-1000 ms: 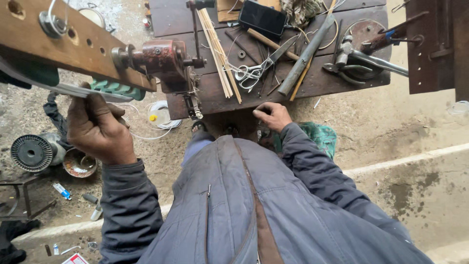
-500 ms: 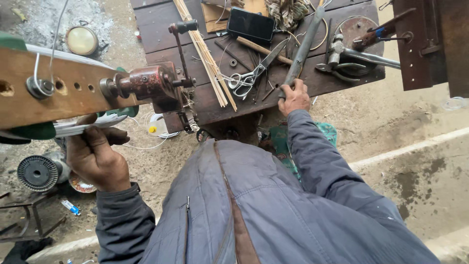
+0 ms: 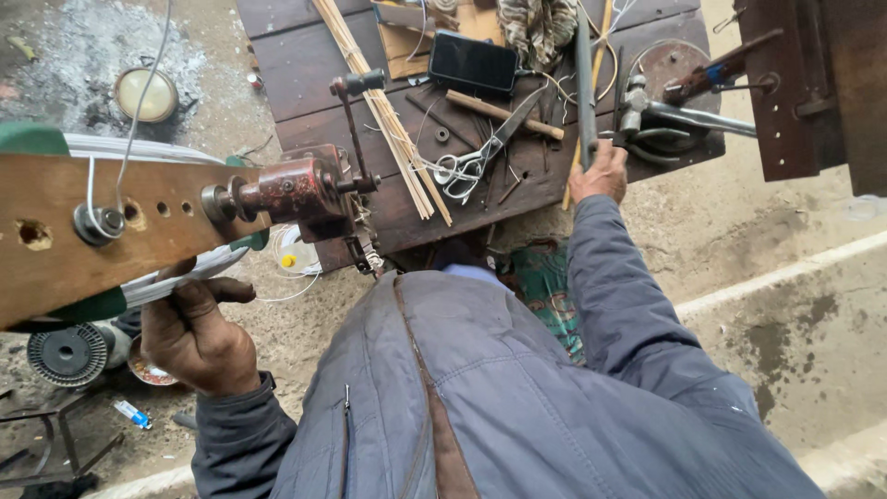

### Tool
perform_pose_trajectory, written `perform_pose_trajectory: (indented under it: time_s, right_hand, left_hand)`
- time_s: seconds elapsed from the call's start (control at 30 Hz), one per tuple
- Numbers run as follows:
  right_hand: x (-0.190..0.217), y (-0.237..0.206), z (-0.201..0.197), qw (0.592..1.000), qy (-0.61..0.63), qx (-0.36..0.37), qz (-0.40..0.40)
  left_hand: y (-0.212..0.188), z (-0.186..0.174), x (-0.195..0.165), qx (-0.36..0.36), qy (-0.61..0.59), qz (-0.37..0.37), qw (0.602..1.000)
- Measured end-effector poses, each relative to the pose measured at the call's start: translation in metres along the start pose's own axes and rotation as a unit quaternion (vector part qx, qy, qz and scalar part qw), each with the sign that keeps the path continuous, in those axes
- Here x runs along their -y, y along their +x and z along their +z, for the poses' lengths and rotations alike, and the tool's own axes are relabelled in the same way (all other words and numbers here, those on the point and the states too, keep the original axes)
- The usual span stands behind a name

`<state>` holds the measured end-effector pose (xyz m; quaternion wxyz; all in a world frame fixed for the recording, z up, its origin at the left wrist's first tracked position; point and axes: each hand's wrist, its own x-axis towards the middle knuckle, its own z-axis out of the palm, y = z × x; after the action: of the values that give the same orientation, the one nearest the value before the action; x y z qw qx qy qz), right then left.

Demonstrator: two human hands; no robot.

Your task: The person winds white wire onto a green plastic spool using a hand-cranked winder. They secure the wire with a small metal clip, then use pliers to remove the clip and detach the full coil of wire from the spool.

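My left hand [image 3: 199,337] curls around the edge of a white and green strip [image 3: 176,277] that lies under a wooden plank [image 3: 83,240] with several holes. A rusty red hand-crank device [image 3: 296,189] is fixed to the plank's end, its crank handle [image 3: 356,85] pointing up. My right hand [image 3: 599,171] reaches onto the dark wooden table [image 3: 296,55] and is closed around a grey metal rod [image 3: 584,74]. Scissors [image 3: 471,166] lie just left of that hand. I wear a blue-grey jacket [image 3: 517,397].
On the table lie a bundle of thin sticks [image 3: 388,120], a black phone [image 3: 473,63], a wooden-handled tool [image 3: 504,115] and a hammer [image 3: 647,111]. A rusty metal frame [image 3: 795,83] stands at right. A round lid [image 3: 146,92] and a wound coil [image 3: 66,353] sit on the ground.
My right hand moved from the table's front edge up to the grey rod and closed on it. My left hand stays under the plank, which now reaches further right in view.
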<state>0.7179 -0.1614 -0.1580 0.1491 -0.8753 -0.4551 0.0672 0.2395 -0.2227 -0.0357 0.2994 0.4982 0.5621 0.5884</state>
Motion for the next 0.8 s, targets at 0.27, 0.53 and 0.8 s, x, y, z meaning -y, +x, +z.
perform_pose_trajectory:
  time_s: [0.27,0.53,0.8]
  right_hand:
    - [0.008,0.098,-0.002,0.989,-0.040,-0.012,-0.142]
    - [0.010,0.130,0.013,0.975,-0.154,0.142,-0.075]
    - [-0.030,0.160,0.010,0.981,-0.052,0.029,-0.183]
  left_hand:
    - [-0.001,0.027,-0.009,-0.056,0.043,0.006,0.997]
    - [-0.007,0.050,-0.011,-0.142,0.001,-0.055,0.988]
    - [-0.003,0.065,-0.015,-0.155,0.063,-0.055,0.984]
